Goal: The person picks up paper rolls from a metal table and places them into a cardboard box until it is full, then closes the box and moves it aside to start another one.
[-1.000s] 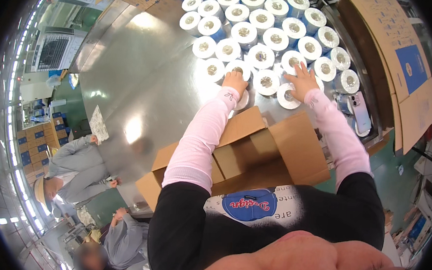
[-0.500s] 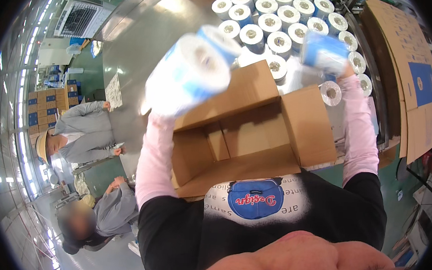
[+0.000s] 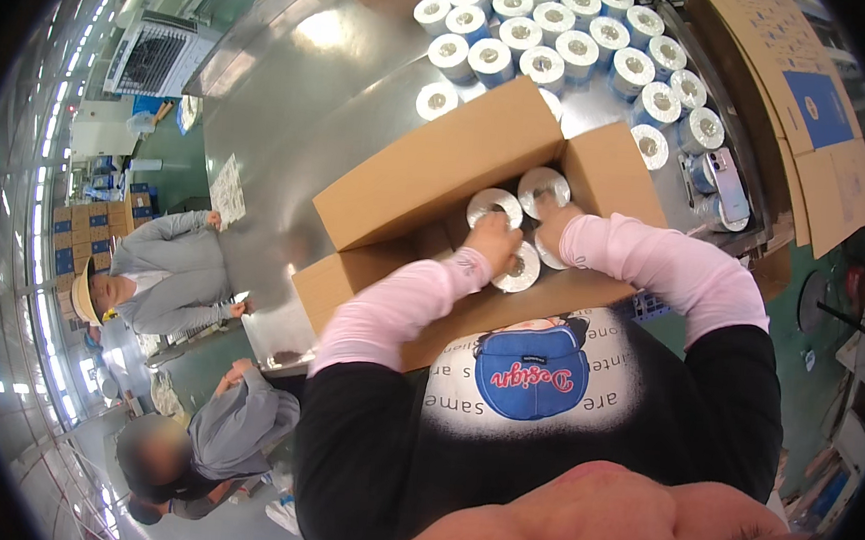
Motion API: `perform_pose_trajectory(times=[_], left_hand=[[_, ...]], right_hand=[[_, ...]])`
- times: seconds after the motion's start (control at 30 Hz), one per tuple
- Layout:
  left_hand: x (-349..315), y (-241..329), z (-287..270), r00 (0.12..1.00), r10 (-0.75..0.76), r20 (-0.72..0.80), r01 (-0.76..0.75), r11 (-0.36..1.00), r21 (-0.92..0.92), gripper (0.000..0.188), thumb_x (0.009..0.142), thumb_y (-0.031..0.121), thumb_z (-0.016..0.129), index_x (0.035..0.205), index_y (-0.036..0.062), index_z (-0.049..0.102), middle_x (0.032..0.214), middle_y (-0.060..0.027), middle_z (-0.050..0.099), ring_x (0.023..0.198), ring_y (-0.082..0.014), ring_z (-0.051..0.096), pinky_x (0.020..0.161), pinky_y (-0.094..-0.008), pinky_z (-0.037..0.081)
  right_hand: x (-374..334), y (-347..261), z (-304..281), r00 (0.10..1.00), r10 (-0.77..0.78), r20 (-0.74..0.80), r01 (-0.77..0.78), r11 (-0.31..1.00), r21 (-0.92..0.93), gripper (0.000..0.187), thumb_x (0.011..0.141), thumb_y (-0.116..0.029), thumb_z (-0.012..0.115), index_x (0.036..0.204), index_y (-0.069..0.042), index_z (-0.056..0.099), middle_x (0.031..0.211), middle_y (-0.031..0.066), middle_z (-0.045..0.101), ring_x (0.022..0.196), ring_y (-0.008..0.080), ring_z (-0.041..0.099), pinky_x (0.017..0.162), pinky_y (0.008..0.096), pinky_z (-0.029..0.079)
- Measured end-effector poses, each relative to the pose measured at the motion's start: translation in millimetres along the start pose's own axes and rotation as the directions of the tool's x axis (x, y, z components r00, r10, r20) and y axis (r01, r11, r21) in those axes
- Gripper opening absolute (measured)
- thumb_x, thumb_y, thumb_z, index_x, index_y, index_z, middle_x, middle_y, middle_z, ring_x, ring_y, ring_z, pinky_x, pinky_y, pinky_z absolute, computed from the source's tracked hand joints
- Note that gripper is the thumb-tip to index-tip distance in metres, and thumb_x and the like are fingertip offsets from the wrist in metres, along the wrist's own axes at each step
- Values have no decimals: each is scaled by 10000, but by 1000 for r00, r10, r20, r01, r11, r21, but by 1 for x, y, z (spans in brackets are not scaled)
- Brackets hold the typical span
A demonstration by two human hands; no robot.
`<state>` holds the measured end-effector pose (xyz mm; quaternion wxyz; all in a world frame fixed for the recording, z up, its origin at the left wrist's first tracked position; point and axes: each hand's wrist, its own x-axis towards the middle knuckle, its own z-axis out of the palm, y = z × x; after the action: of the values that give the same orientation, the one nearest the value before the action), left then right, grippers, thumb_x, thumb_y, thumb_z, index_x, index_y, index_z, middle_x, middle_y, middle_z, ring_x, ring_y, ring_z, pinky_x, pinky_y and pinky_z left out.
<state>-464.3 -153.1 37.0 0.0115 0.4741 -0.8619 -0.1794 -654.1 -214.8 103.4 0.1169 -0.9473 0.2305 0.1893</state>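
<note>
In front of me an open cardboard box [image 3: 439, 175] stands on the metal table with its flaps up. Several wrapped rolls with white ends and hollow cores stand together in its right half. My left hand [image 3: 496, 242] is closed between a left-side roll [image 3: 493, 207] and a near roll [image 3: 519, 270], its fingers at their cores. Beside it, my right hand [image 3: 556, 233] grips at the far right roll [image 3: 545, 188], fingers reaching toward its core. Another roll is partly hidden under that hand. The box's left half lies in shadow below my left sleeve.
Many upright white-and-blue rolls [image 3: 519, 33] crowd the table's far side. A phone [image 3: 728, 186] lies at the right edge, next to flattened cartons [image 3: 800, 105]. Two people in grey work at the left beyond the metal table [image 3: 272, 123].
Both hands came down from above the table into the box, bringing rolls with them. The box held no rolls in view before. A phone now shows at the right.
</note>
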Motion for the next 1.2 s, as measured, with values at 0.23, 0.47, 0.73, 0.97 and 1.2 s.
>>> perform_pose_trajectory(times=[0.23,0.47,0.73,0.97,1.2], left_hand=[[74,30,-78,804,216,553,27,917,-398,321,850,226,624,1143,95,635,1066,-151,664,1014,-288,629,894,-354,485],[221,-97,-146,963,67,-260,-162,917,-364,236,768,31,572,980,94,655,1096,-110,620,1091,-317,527,969,-405,398],[306,-134,14,998,-58,-32,64,975,213,187,815,202,578,919,135,718,1242,-113,536,1247,-307,411,957,-463,374],[308,-109,-39,907,-421,17,419,899,-127,339,697,355,679,912,92,679,928,-144,650,956,-300,604,829,-387,467],[200,-86,-196,916,-358,-180,-333,-432,-838,287,792,55,667,1071,8,622,1086,-85,641,946,-172,614,827,-287,497]], right_hand=[[-7,69,-52,782,278,-558,-134,949,285,568,758,-188,649,1295,-98,486,1336,128,485,1306,291,396,1057,555,279],[10,132,15,483,653,-583,-16,672,740,378,755,-67,579,1131,-80,609,1244,154,537,1232,326,443,1052,492,328],[-30,278,84,669,732,130,-724,602,337,675,705,-235,730,1337,-201,495,1473,214,262,1411,354,184,1120,551,181],[-14,270,119,546,836,59,-798,498,339,497,756,-289,672,1231,-175,576,1367,200,391,1324,343,315,1107,543,199],[-36,304,127,432,895,112,-725,271,634,441,765,-424,634,1094,-131,661,1051,152,657,1024,289,617,878,405,477]])
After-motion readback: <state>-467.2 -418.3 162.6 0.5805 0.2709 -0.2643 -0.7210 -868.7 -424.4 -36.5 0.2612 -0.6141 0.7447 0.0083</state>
